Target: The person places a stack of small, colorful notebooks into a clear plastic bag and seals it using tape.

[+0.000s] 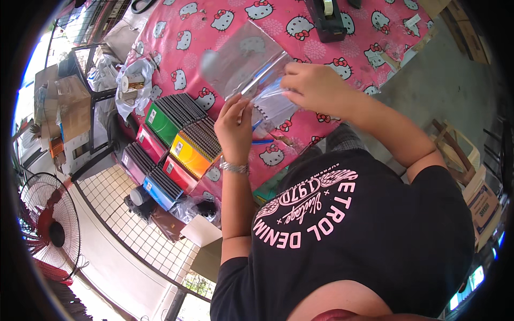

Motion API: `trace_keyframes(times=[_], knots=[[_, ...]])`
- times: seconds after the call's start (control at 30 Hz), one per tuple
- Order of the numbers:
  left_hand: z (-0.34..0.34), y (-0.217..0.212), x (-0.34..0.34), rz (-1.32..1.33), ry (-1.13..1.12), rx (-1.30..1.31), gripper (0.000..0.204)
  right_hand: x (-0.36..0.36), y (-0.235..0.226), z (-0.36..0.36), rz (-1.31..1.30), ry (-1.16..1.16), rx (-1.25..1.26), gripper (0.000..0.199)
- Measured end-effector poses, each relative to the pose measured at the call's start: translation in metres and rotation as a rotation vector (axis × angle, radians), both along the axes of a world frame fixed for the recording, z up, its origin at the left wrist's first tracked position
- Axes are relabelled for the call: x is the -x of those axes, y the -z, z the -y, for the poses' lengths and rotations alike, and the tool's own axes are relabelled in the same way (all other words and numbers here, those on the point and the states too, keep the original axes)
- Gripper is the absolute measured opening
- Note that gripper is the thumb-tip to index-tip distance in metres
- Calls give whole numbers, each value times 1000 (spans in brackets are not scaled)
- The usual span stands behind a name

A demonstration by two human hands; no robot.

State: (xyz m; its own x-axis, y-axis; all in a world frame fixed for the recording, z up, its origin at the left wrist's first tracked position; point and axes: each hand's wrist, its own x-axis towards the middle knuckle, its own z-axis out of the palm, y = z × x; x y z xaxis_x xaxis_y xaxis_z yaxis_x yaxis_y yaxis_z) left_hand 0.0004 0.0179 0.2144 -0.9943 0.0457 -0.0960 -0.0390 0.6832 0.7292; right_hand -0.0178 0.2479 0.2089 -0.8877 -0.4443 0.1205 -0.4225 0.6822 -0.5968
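Note:
Over the near part of the table, my left hand point(234, 119) pinches the edge of a clear plastic sheet point(235, 56), which spreads away flat and glossy. My right hand point(316, 88) is closed on a crumpled fold of clear plastic at the other side. Between the hands lies a spiral-bound notebook point(274, 109) with white pages and a bit of blue, partly hidden under plastic and fingers. A blue pen-like stick point(261, 142) rests just below it. I cannot tell whether the plastic is one piece or two.
Stacks of spiral notebooks stand left of my left hand: green point(160, 122), yellow point(187, 155), red point(178, 174) and blue point(158, 191). A black tape dispenser point(326, 21) sits at the far side of the pink patterned tablecloth point(201, 80). A fan point(51, 230) stands at lower left.

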Motion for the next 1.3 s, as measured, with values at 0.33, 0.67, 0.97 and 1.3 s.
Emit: trace_keyframes(times=[0.33, 0.67, 0.97, 1.3], knots=[[17, 105, 3, 553, -119, -1310, 57, 39, 71, -40, 704, 97, 929, 44], [10, 114, 21, 622, 45, -1328, 64, 52, 89, -17, 564, -161, 373, 61], [7, 102, 40, 658, 95, -953, 46, 84, 75, -1, 651, -214, 209, 58], [-28, 66, 27, -195, 146, 94, 30, 57, 76, 7, 292, -221, 370, 20]])
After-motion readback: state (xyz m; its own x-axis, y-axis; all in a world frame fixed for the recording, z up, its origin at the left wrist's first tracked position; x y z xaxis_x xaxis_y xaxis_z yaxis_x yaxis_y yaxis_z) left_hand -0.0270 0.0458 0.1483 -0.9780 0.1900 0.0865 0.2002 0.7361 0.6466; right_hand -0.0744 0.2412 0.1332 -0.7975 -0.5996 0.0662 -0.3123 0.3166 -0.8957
